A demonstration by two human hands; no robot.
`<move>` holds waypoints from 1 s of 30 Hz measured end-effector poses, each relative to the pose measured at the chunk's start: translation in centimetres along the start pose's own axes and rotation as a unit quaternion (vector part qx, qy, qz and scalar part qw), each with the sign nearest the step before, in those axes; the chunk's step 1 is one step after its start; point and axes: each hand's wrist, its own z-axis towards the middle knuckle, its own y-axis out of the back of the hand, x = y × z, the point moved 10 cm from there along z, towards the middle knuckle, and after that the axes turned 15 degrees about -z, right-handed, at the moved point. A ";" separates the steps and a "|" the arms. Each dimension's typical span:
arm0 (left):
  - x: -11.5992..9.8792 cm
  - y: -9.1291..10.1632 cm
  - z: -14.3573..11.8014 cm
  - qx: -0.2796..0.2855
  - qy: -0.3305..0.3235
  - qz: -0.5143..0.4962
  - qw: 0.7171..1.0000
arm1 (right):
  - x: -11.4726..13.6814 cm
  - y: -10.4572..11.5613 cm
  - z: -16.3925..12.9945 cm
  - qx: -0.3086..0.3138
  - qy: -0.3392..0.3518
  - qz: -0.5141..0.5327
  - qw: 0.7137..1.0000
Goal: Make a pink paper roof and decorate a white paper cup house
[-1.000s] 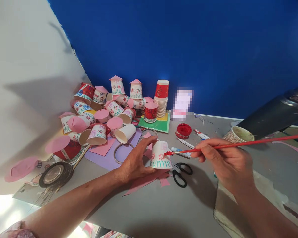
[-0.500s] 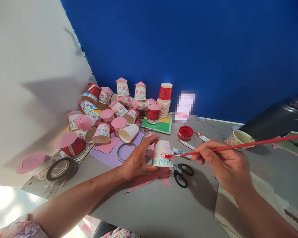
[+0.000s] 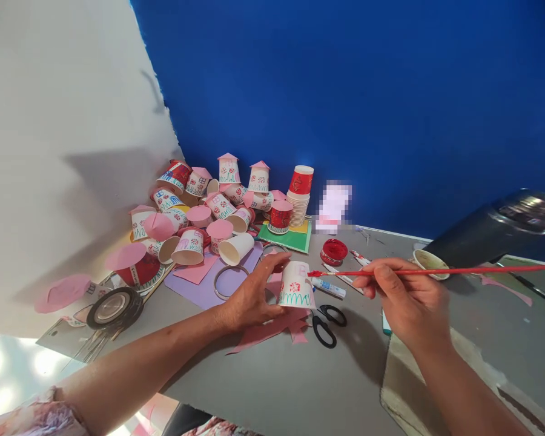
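Observation:
Upside down between the thumb and fingers of my left hand (image 3: 247, 297) is a white paper cup (image 3: 296, 298). The cup bears a faint purple window, a cluster of red dabs and a green zigzag along its lower edge. My right hand (image 3: 409, 300) grips a long red paintbrush (image 3: 458, 270), its red-loaded tip at the cup's upper right side; whether it touches, I cannot tell. Below and beside the cup lie black-handled scissors (image 3: 327, 324), pink paper scraps (image 3: 272, 332) and a paint tube (image 3: 329, 287). Behind them stands an open pot of red paint (image 3: 333, 251).
Several decorated cups with pink paper roofs (image 3: 228, 169) are piled at the back left. A stack of cups (image 3: 298, 206) stands beside them on green card (image 3: 295, 242). Tape rolls (image 3: 111, 307) lie left. A used cup (image 3: 429, 261) and dark flask (image 3: 485, 224) are right.
The brush tip has moved up and slightly right, from the red dabs to the cup's upper right side. The red cluster now shows fully. My left hand keeps its hold; the view has shifted a little.

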 end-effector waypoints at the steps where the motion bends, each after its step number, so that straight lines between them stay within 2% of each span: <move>1: 0.2 0.0 0.0 0.002 0.010 -0.012 1.000 | -0.3 0.1 0.2 0.000 -0.008 0.018 1.000; 7: 0.6 0.1 0.5 0.011 0.019 -0.007 1.000 | -0.5 -0.2 0.7 0.010 -0.024 0.062 0.998; 12: -0.1 0.1 0.7 0.012 -0.010 0.023 1.000 | 0.7 -0.7 0.2 0.030 0.005 0.010 0.999; 16: 0.2 0.0 0.6 0.008 -0.013 0.037 0.999 | 1.2 -1.1 -0.4 0.044 0.020 -0.031 0.998; 23: 0.6 -0.5 0.4 0.008 -0.004 0.033 0.999 | 1.1 -1.6 -1.2 0.036 -0.029 -0.055 0.997; 30: 0.6 -0.3 0.4 -0.001 0.003 0.018 1.000 | 1.7 -1.6 -1.5 0.031 -0.028 -0.063 0.997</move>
